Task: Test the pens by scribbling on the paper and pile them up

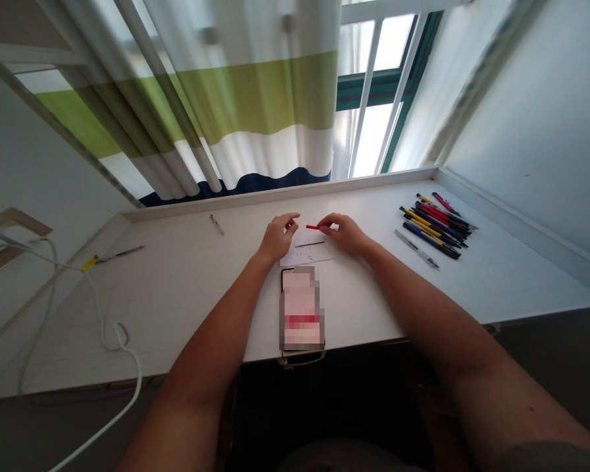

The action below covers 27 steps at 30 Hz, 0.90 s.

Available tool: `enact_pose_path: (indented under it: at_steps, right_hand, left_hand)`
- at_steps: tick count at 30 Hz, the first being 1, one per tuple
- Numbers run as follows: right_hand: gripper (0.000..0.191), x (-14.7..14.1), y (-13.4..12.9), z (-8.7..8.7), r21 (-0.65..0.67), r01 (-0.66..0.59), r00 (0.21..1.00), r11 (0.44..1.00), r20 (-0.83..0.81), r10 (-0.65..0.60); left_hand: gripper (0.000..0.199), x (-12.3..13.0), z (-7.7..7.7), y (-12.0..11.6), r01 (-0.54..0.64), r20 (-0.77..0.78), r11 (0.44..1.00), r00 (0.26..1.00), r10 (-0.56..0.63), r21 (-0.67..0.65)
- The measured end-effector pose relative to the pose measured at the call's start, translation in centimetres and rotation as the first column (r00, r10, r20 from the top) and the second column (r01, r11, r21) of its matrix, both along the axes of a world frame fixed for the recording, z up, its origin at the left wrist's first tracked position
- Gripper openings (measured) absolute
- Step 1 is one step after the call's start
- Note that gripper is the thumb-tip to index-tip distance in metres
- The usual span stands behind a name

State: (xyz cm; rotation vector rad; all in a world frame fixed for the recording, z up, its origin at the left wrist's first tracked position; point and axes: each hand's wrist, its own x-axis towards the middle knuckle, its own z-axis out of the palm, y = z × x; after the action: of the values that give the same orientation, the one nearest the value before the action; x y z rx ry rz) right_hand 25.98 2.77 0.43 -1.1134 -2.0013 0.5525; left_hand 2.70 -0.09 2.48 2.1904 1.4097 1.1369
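Note:
My right hand (pixel 343 233) pinches a short, slim red pen part (pixel 313 227) that points left over the paper; whether it is a cap or a barrel I cannot tell. Facing it, my left hand (pixel 276 237) has its index finger and thumb apart, with nothing visible between them. Under both hands lies a white sheet of paper (pixel 302 256) with faint writing. A thin dark rod like a pen refill (pixel 309 244) rests across the sheet. Just in front of the paper is a phone (pixel 302 309) with a blurred-out screen.
To the right lies a pile of several pens (pixel 435 223), with a clear pen (pixel 417 249) beside it. Another pen (pixel 217 225) lies to the left. A white cable (pixel 98 295) crosses the desk's left side. Curtains (pixel 255 98) hang behind the white desk (pixel 191 295).

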Motion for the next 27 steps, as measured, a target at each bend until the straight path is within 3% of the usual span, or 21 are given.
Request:
enact_pose_path:
  at_steps: [6,8,11,15,22,25,27]
  right_hand:
    - [0.015,-1.8,-1.4,0.8,-0.003,-0.089,0.980,0.996,-0.178,0.087]
    - [0.017,-2.1,-1.6,0.9,-0.007,-0.098,0.970,0.995,-0.223,0.094]
    - [0.021,-2.2,-1.8,1.1,-0.021,-0.101,0.958,0.995,-0.273,0.092]
    - [0.027,-2.3,-2.1,1.4,-0.035,-0.121,0.933,0.992,-0.344,0.102]
    - [0.037,-2.7,-2.4,1.6,-0.088,-0.164,0.903,0.982,-0.415,0.113]
    - [0.039,-2.5,-1.8,0.9,-0.121,-0.156,0.885,0.980,-0.459,0.084]
    - [0.036,-2.2,-1.3,0.4,-0.142,-0.145,0.864,0.979,-0.501,0.055]
  left_hand:
    - [0.012,0.8,0.7,-1.4,-0.024,0.349,0.999,0.937,0.011,0.033]
    - [0.014,1.0,0.7,-1.6,0.034,0.448,0.999,0.893,-0.040,0.023]
    - [0.021,1.1,0.6,-1.7,0.136,0.524,0.991,0.845,-0.109,-0.013]
    - [0.027,1.0,0.6,-1.8,0.177,0.586,0.984,0.799,-0.135,-0.016]
    - [0.035,0.7,0.3,-1.5,0.162,0.563,0.987,0.817,-0.127,-0.013]
    - [0.041,-0.2,0.3,-1.2,0.080,0.428,0.997,0.901,-0.076,0.007]
    - [0.039,-1.3,0.4,-1.0,-0.025,0.247,0.999,0.969,0.017,0.029]
